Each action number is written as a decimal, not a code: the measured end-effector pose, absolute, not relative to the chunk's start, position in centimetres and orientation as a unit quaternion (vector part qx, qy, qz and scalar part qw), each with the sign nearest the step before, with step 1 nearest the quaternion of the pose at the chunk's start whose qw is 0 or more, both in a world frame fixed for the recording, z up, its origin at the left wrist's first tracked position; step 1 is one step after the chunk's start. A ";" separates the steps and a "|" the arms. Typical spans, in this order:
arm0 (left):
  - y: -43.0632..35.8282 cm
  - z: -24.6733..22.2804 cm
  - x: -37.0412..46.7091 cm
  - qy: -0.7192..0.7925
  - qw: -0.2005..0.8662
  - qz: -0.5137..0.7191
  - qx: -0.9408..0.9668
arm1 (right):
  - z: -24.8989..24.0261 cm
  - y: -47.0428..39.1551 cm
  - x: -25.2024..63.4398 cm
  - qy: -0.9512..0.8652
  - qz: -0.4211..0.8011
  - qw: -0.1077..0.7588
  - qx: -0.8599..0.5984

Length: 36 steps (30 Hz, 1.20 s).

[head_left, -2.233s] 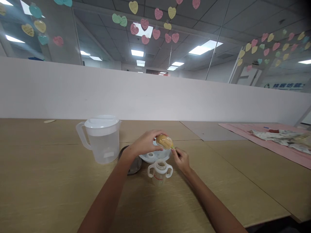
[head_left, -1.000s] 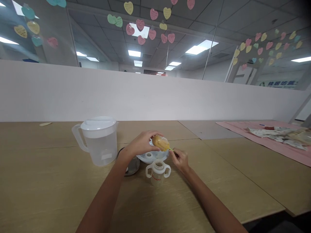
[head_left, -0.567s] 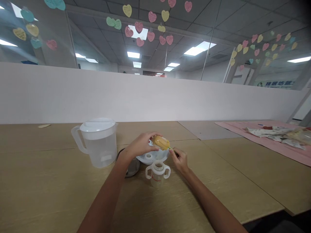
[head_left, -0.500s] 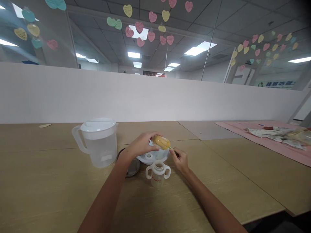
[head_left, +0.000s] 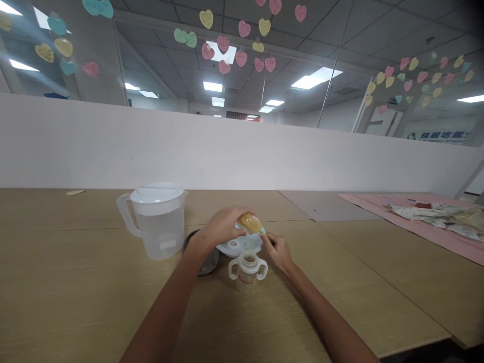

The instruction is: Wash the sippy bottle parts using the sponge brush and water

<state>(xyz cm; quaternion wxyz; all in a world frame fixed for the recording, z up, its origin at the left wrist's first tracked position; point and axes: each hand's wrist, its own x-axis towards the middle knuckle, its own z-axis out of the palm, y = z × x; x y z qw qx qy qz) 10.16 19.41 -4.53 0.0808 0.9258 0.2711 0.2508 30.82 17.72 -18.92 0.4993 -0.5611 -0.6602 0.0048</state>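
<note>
My left hand is wrapped round a small container with yellow-orange contents, tilted with one end toward the right. My right hand pinches a thin green-tipped stick whose tip is at that end of the container. Below them stands a clear bottle with two white handles, upright with its mouth uncovered. A white dish lies behind the bottle, partly under my hands, with a small white ring-shaped part in it.
A lidded translucent pitcher stands at the left. Beside the dish lies a round dark metal tray, partly hidden by my left arm. At the far right, a pink cloth bears crumpled wrappers. A pale flat piece lies at the back left.
The view has shifted slightly. The container in my left hand is turned a little further down toward the right, and my right hand remains close to its end.
</note>
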 end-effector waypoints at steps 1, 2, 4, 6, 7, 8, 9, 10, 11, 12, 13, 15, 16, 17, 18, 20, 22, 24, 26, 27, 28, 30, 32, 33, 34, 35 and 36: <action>19.4 -4.5 10.1 0.270 0.080 0.251 0.926 | -19.0 17.7 30.9 -0.667 0.003 0.494 -0.557; 19.3 -4.4 10.1 0.268 0.081 0.251 0.927 | -19.0 17.7 30.9 -0.673 -0.001 0.491 -0.553; 19.4 -4.3 10.1 0.262 0.091 0.253 0.927 | -19.1 17.7 31.1 -0.682 -0.017 0.485 -0.547; 19.5 -4.3 10.0 0.254 0.112 0.257 0.926 | -19.2 17.7 31.2 -0.690 -0.041 0.480 -0.541; 19.5 -4.4 10.0 0.250 0.124 0.257 0.925 | -19.2 17.6 31.2 -0.695 -0.053 0.477 -0.536; 19.6 -4.4 9.9 0.247 0.136 0.256 0.925 | -19.2 17.6 31.3 -0.699 -0.066 0.475 -0.530; 19.7 -4.4 9.9 0.244 0.147 0.255 0.924 | -19.2 17.5 31.4 -0.703 -0.078 0.474 -0.524; 19.7 -4.5 9.8 0.241 0.157 0.253 0.924 | -19.2 17.5 31.4 -0.706 -0.090 0.476 -0.517; 19.7 -4.5 9.8 0.238 0.166 0.252 0.923 | -19.3 17.4 31.5 -0.705 -0.101 0.480 -0.512; 19.7 -4.5 9.8 0.236 0.175 0.251 0.922 | -19.3 17.4 31.5 -0.702 -0.109 0.486 -0.509; 19.7 -4.5 9.7 0.233 0.184 0.250 0.922 | -19.4 17.4 31.6 -0.697 -0.116 0.494 -0.506; 19.7 -4.5 9.7 0.231 0.197 0.252 0.919 | -19.5 17.4 31.5 -0.686 -0.120 0.511 -0.504; 19.7 -4.5 9.7 0.230 0.202 0.254 0.917 | -19.5 17.4 31.5 -0.679 -0.118 0.519 -0.505; 19.7 -4.5 9.7 0.231 0.206 0.257 0.916 | -19.5 17.4 31.4 -0.673 -0.115 0.526 -0.507; 19.7 -4.5 9.8 0.233 0.209 0.259 0.914 | -19.4 17.4 31.3 -0.667 -0.111 0.531 -0.510; 19.8 -4.6 9.9 0.238 0.212 0.258 0.912 | -19.3 17.4 31.0 -0.656 -0.103 0.536 -0.521; 19.8 -4.6 10.0 0.248 0.206 0.252 0.912 | -19.3 17.4 30.7 -0.647 -0.099 0.532 -0.537; 19.7 -4.6 10.2 0.257 0.191 0.251 0.913 | -19.4 17.4 30.4 -0.643 -0.100 0.521 -0.553; 19.5 -4.6 10.3 0.260 0.179 0.254 0.914 | -19.6 17.4 30.3 -0.644 -0.104 0.511 -0.559; 19.3 -4.6 10.3 0.259 0.177 0.255 0.915 | -19.7 17.4 30.3 -0.648 -0.105 0.509 -0.557; 19.2 -4.5 10.3 0.257 0.177 0.256 0.915 | -19.7 17.3 30.3 -0.653 -0.107 0.507 -0.552; 19.1 -4.5 10.2 0.251 0.180 0.258 0.915 | -19.7 17.2 30.4 -0.661 -0.113 0.508 -0.540; 19.1 -4.5 10.1 0.248 0.184 0.261 0.914 | -19.6 17.0 30.6 -0.668 -0.122 0.509 -0.529; 19.1 -4.4 10.0 0.249 0.187 0.260 0.914 | -19.6 17.0 30.7 -0.673 -0.127 0.508 -0.523; 19.1 -4.4 10.0 0.250 0.190 0.256 0.915 | -19.5 16.9 30.7 -0.677 -0.131 0.506 -0.517; 19.2 -4.3 9.9 0.250 0.193 0.249 0.915 | -19.5 16.9 30.8 -0.681 -0.134 0.505 -0.512; 19.2 -4.3 9.8 0.251 0.198 0.243 0.916 | -19.5 16.8 30.8 -0.684 -0.135 0.506 -0.508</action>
